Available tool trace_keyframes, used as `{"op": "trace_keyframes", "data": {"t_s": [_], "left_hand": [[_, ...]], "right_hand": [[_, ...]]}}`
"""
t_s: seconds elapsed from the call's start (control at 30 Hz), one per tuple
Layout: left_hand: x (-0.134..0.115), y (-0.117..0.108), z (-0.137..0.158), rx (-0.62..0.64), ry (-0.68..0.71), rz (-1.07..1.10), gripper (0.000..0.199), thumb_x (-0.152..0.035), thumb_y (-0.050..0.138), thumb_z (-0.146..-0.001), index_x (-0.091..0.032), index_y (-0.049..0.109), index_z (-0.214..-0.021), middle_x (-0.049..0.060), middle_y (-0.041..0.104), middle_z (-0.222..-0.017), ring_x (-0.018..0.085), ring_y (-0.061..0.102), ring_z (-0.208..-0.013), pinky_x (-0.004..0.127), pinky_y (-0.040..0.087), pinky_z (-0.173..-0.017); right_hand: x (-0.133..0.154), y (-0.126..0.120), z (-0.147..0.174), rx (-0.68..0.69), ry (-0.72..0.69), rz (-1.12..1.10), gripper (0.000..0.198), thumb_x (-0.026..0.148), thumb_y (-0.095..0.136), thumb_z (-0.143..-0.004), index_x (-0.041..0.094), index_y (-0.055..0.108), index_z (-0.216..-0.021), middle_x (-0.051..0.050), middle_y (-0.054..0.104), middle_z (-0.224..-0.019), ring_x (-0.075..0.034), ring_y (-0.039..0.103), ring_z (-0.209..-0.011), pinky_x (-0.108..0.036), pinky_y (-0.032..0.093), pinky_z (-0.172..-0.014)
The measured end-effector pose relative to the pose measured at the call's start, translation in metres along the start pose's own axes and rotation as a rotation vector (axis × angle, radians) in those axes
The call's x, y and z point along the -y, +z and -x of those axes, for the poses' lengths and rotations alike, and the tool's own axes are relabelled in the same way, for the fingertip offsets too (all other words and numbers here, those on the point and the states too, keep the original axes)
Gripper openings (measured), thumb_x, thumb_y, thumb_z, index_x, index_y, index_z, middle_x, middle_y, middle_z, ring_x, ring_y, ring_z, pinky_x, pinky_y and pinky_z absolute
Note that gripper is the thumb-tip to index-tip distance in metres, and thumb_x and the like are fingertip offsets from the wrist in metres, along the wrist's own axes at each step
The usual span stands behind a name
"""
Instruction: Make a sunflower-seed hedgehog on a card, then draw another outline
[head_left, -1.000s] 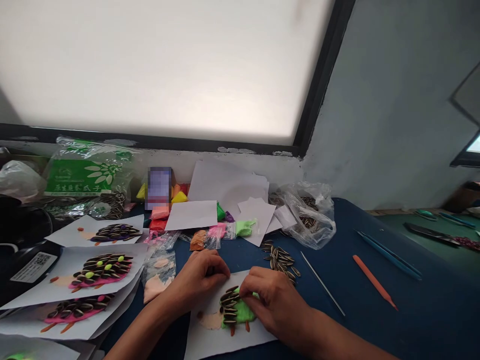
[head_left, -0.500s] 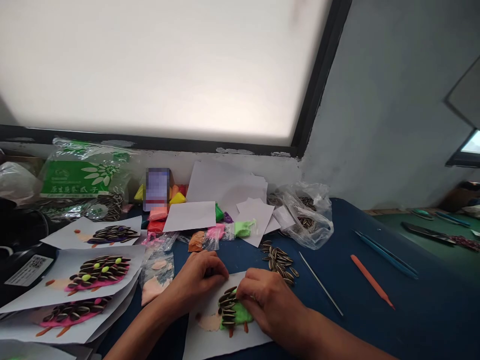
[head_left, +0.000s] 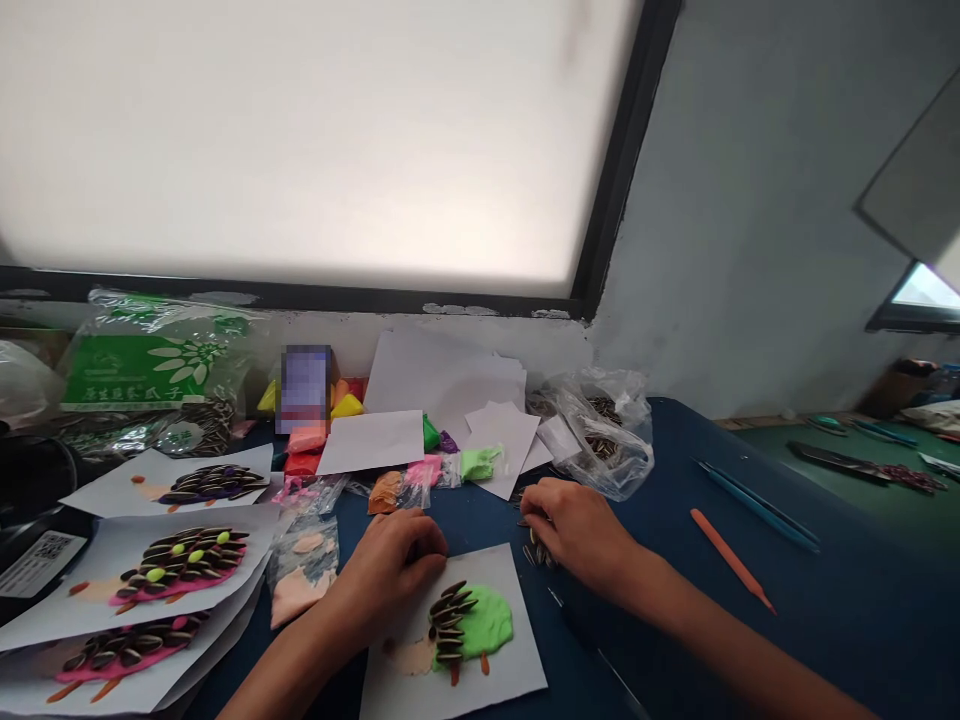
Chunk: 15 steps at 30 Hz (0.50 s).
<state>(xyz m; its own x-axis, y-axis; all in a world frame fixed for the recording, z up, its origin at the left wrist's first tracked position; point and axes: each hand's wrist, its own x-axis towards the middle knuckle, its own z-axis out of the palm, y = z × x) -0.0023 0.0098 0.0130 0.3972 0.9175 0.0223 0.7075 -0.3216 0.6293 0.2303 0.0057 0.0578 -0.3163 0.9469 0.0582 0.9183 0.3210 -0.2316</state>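
Note:
My left hand lies with curled fingers over the upper left corner of a white sheet of paper, pressing on it; its fingertips are partly hidden. On that sheet is a clay hedgehog with a bright green body, a peach-coloured face and small brown feet. Rows of striped sunflower seeds stand in the left part of the green clay. Beyond the sheet's upper right, my right hand is pinched down on a small pile of sunflower seeds, mostly covering it.
At the left lie finished hedgehog pictures. Clay packets and blank papers sit along the wall. A clear bag holds more seeds. A thin metal tool, an orange stick and blue tweezers lie to the right.
My right hand has left the green clay and moved up and right to the seed pile, uncovering the body's right side. My left hand stays at the sheet's corner. The view has shifted slightly.

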Motion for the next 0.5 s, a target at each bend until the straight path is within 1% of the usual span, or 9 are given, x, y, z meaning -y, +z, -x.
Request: {"op": "trace_keyframes", "data": {"t_s": [0.1, 0.23, 0.4, 0.5], "left_hand": [[0.001, 0.004, 0.000, -0.021, 0.028, -0.049, 0.015, -0.021, 0.050, -0.080, -0.020, 0.063, -0.073, 0.003, 0.062, -0.080, 0.020, 0.057, -0.078, 0.029, 0.038, -0.067], [0.001, 0.006, 0.000, -0.040, 0.052, -0.079, 0.015, -0.021, 0.048, -0.081, -0.020, 0.061, -0.073, 0.003, 0.063, -0.082, 0.020, 0.058, -0.078, 0.031, 0.039, -0.069], [0.001, 0.007, 0.001, -0.026, 0.089, -0.088, 0.017, -0.022, 0.044, -0.082, -0.021, 0.055, -0.071, 0.004, 0.063, -0.080, 0.020, 0.057, -0.079, 0.033, 0.040, -0.072], [0.003, 0.007, 0.000, -0.042, 0.095, -0.095, 0.018, -0.024, 0.042, -0.083, -0.021, 0.054, -0.070, 0.005, 0.062, -0.081, 0.020, 0.057, -0.078, 0.033, 0.040, -0.071]], "right_hand": [[-0.004, -0.010, -0.001, 0.061, 0.058, 0.020, 0.018, 0.008, 0.055, -0.082, 0.017, 0.070, -0.080, -0.006, 0.069, -0.085, -0.017, 0.061, -0.075, -0.024, 0.039, -0.062], [-0.004, -0.017, 0.001, 0.105, 0.058, -0.009, 0.022, 0.005, 0.055, -0.077, 0.018, 0.073, -0.079, -0.006, 0.071, -0.085, -0.017, 0.062, -0.074, -0.024, 0.039, -0.060], [-0.008, -0.008, 0.001, 0.128, -0.037, -0.020, 0.021, 0.005, 0.059, -0.075, 0.019, 0.074, -0.082, -0.005, 0.070, -0.089, -0.018, 0.063, -0.079, -0.024, 0.040, -0.065], [-0.009, -0.002, 0.000, 0.117, -0.039, 0.013, 0.022, 0.006, 0.058, -0.078, 0.019, 0.075, -0.086, -0.006, 0.070, -0.091, -0.018, 0.063, -0.081, -0.025, 0.039, -0.066]]}}
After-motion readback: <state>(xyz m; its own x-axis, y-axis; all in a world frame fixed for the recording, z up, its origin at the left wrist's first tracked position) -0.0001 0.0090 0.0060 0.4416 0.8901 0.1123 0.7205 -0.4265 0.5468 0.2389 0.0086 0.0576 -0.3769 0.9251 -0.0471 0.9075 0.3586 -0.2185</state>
